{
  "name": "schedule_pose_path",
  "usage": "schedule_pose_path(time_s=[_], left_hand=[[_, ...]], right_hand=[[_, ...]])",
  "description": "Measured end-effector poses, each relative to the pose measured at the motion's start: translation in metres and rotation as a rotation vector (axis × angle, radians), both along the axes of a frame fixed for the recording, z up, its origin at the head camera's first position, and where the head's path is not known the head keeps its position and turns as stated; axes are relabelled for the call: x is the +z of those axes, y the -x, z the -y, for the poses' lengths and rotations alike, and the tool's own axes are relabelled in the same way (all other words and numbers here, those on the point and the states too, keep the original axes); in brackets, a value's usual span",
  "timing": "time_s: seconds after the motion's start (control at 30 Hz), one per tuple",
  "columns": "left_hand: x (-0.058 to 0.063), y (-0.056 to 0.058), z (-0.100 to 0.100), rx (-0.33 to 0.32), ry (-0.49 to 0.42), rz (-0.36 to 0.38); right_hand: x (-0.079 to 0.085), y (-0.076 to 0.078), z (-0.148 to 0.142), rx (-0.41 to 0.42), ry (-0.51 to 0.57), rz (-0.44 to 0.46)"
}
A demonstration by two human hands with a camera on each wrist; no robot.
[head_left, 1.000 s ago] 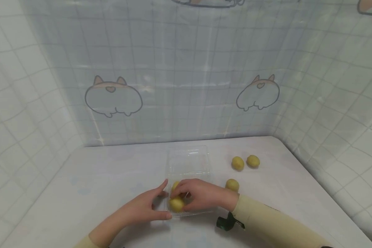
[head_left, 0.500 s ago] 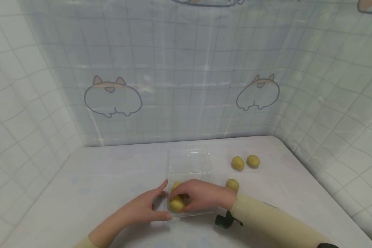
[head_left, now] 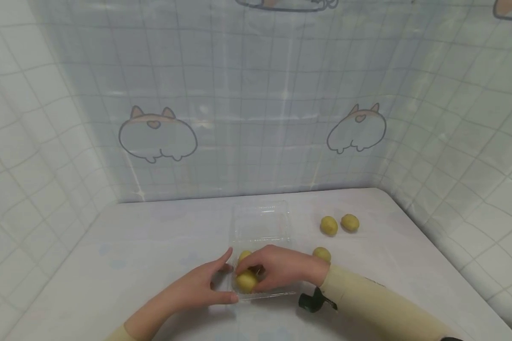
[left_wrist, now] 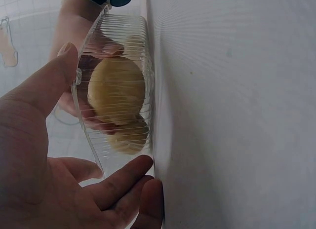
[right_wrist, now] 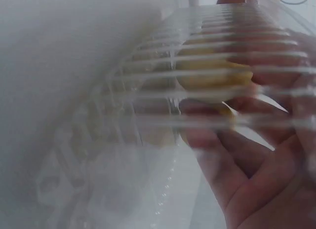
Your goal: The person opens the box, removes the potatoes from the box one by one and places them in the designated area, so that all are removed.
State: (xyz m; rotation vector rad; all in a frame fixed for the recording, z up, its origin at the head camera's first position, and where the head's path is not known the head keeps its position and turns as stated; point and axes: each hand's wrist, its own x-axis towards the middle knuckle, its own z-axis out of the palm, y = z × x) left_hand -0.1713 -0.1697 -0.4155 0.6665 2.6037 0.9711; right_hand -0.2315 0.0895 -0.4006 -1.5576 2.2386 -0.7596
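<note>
A clear plastic clamshell box stands on the table with its lid laid back, away from the person. Inside its base, my right hand grips a lemon between thumb and fingers, near the left wall. Just behind that one lies a second lemon, partly hidden by the fingers. My left hand is at the box's left side, fingers and thumb spread. In the left wrist view, its thumb touches the rim, and both lemons show through the ribbed wall.
Two lemons lie at the back right of the table, one beside the other. Another lemon sits just behind the right wrist. A dark green wrist mount hangs under the right sleeve. Patterned curtains enclose the table.
</note>
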Motion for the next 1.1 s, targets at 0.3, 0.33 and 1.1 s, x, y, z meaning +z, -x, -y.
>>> schedule_pose_path(time_s=[0.3,0.33,1.1], left_hand=[[0.003,0.0,-0.003,0.004,-0.012,0.0],[0.004,0.0,-0.003,0.004,-0.015,0.002],[0.002,0.001,-0.003,0.006,0.007,-0.014]], right_hand=[[0.006,0.0,-0.006,-0.016,0.047,0.06],[0.007,-0.001,-0.006,-0.017,0.054,0.063],[0.014,0.0,-0.045,-0.266,0.239,0.183]])
